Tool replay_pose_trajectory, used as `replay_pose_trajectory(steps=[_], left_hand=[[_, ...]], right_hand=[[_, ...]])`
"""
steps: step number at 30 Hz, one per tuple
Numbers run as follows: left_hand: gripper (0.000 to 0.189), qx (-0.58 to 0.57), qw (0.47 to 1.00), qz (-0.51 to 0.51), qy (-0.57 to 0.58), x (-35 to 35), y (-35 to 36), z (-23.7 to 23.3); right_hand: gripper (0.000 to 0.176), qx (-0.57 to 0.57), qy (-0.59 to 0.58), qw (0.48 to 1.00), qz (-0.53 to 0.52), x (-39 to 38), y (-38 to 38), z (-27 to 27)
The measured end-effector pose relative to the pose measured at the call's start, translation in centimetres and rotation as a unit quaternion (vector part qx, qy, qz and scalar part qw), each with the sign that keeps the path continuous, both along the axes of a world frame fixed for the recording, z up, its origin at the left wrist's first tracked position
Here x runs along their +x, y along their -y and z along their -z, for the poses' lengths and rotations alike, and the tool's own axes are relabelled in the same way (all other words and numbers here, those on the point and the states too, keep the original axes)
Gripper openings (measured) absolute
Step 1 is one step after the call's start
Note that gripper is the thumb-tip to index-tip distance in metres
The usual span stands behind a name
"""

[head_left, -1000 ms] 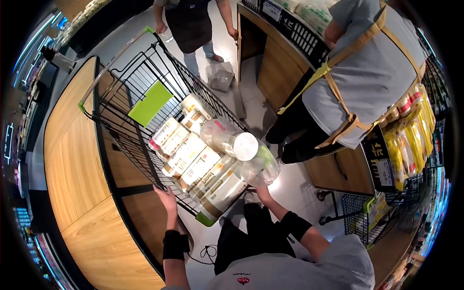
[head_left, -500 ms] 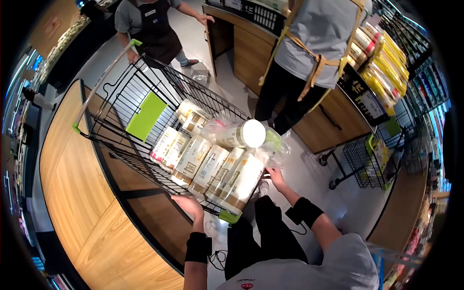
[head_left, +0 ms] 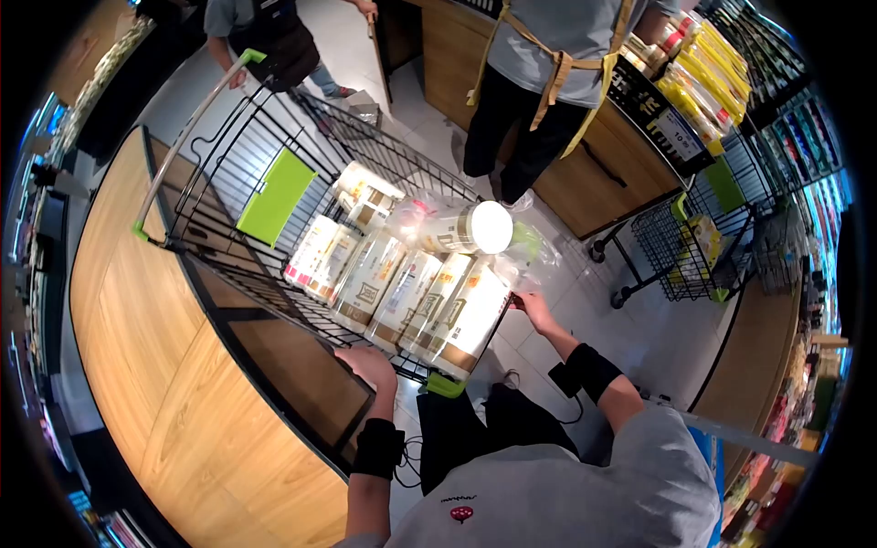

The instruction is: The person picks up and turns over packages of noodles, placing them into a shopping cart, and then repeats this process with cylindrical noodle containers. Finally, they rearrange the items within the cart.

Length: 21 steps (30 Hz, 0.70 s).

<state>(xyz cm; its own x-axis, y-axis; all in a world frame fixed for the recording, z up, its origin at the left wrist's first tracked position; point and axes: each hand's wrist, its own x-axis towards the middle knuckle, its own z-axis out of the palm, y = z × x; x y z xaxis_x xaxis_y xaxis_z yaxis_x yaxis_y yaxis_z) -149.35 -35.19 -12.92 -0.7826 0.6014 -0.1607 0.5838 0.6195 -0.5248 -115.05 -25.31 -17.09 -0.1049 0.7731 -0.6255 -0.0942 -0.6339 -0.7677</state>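
Note:
A black wire shopping cart (head_left: 219, 265) with green trim stands in front of me, its near end by my legs. My left hand (head_left: 367, 367) is closed at the cart's near left side, fingers partly hidden by the wire. At the near right edge, my right hand (head_left: 534, 312) is closed around the rim beside the packs. Several white-and-brown wrapped packs (head_left: 402, 297) lie side by side in the cart. On top rests a round pack with a white end (head_left: 491, 227), next to clear plastic bags (head_left: 534, 256).
A curved wooden counter (head_left: 137, 320) runs close along the cart's left. Ahead stands a person with a yellow apron strap (head_left: 557, 82); another person in a dark apron (head_left: 274, 41) is beyond the handle. A second cart (head_left: 690, 247) and yellow packs (head_left: 703, 82) are at right.
My view has shifted, and the people and the display now sit higher or further left. The cart's near end appears slightly further right. Both hands stay at the cart.

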Motion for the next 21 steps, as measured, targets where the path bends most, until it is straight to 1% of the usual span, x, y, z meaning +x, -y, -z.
replay_pose_trajectory(steps=[1,2,3,4,5,6,7,8,11,12,15,16,17,18,19,20,21], left_hand=[[0.034,0.423,0.892,-0.078,0.143,-0.3,0.1,0.8],[0.036,0.440,0.876,-0.071,0.185,-1.7,0.7,1.3],[0.034,0.431,0.842,-0.128,0.298,-2.4,0.2,-2.4],[0.034,0.409,0.800,-0.193,0.394,-3.1,-0.3,-6.3],[0.031,0.441,0.821,-0.155,0.327,-4.0,-0.4,-4.7],[0.029,0.469,0.837,-0.117,0.258,-5.0,-0.1,-1.8],[0.026,0.505,0.840,-0.075,0.184,-4.8,0.8,0.8],[0.021,0.540,0.824,-0.043,0.167,-4.0,0.9,-0.3],[0.015,0.554,0.816,-0.055,0.157,-3.1,2.7,0.3],[0.011,0.572,0.799,-0.048,0.179,-3.0,3.4,0.2],[0.010,0.553,0.804,-0.072,0.207,-2.8,4.7,1.1],[0.010,0.543,0.809,-0.083,0.209,-3.1,4.9,1.4],[0.011,0.542,0.813,-0.079,0.197,-2.8,5.2,0.5],[0.010,0.549,0.809,-0.067,0.199,-2.9,5.6,0.6],[0.010,0.554,0.806,-0.055,0.202,-3.1,6.0,1.0],[0.010,0.557,0.804,-0.051,0.203,-3.6,6.1,1.6],[0.010,0.560,0.802,-0.047,0.201,-4.1,6.2,2.4]], right_hand=[[0.044,-0.004,-0.014,1.000,0.015,-0.2,0.1,-0.3],[0.047,-0.004,-0.028,0.999,0.030,-0.4,0.5,0.1],[0.050,-0.002,-0.041,0.998,0.047,-0.6,1.3,0.4],[0.058,-0.005,-0.063,0.996,0.058,-0.6,1.9,0.6],[0.060,-0.003,-0.060,0.997,0.057,-1.1,2.8,0.8],[0.061,0.001,-0.056,0.997,0.058,-1.3,3.8,0.9],[0.063,0.017,-0.057,0.997,0.056,-0.7,4.9,1.9],[0.065,0.030,-0.054,0.997,0.045,-1.1,5.4,1.5],[0.065,0.039,-0.079,0.995,0.050,-1.7,7.4,1.5],[0.063,0.046,-0.072,0.996,0.030,-1.6,7.9,1.5],[0.061,0.055,-0.149,0.987,0.003,-0.5,9.4,3.0],[0.051,0.113,-0.172,0.979,-0.012,-0.1,10.4,3.4],[0.047,0.103,-0.173,0.979,-0.037,0.7,10.5,2.5],[0.043,0.093,-0.174,0.978,-0.060,1.5,11.0,0.9],[0.040,0.080,-0.175,0.978,-0.082,2.4,11.3,0.0],[0.029,0.058,-0.149,0.978,-0.136,4.1,10.8,0.4],[0.030,0.060,-0.058,0.990,-0.117,6.0,10.0,1.9]])
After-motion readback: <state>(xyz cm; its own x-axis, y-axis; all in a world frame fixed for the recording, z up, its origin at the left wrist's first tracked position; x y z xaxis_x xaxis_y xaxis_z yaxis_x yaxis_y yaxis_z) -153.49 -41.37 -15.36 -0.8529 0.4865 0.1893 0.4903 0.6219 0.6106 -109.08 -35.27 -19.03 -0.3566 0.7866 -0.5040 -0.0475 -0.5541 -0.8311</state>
